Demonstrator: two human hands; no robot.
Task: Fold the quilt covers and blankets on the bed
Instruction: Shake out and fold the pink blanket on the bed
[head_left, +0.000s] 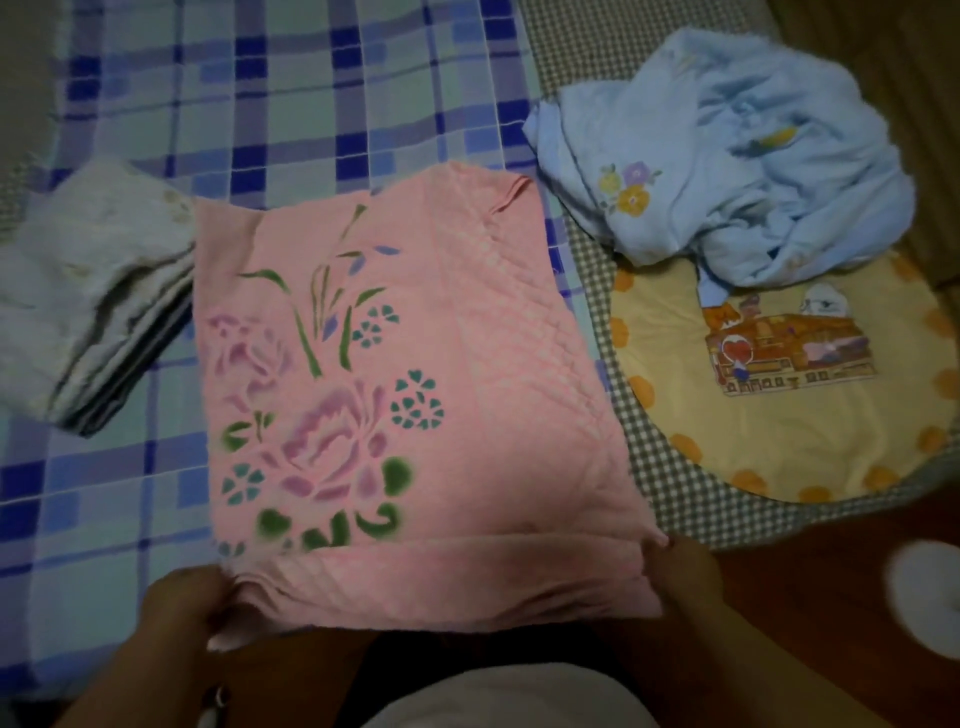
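Observation:
A pink blanket (395, 395) with printed flowers lies folded flat on the blue checked bed sheet (291, 78). My left hand (184, 605) grips its near left corner and my right hand (680, 569) pinches its near right corner, both at the near folded edge. A folded white blanket (88, 291) lies to the left, its edge tucked under the pink one. A crumpled light blue blanket (727, 156) with small flowers sits at the right.
The blue blanket rests partly on a yellow cushion (779, 395) with orange dots and a cartoon picture, on a grey checked cover (670, 493). A dark wooden floor or bed edge (810, 623) with a white round object (930, 597) shows at the lower right.

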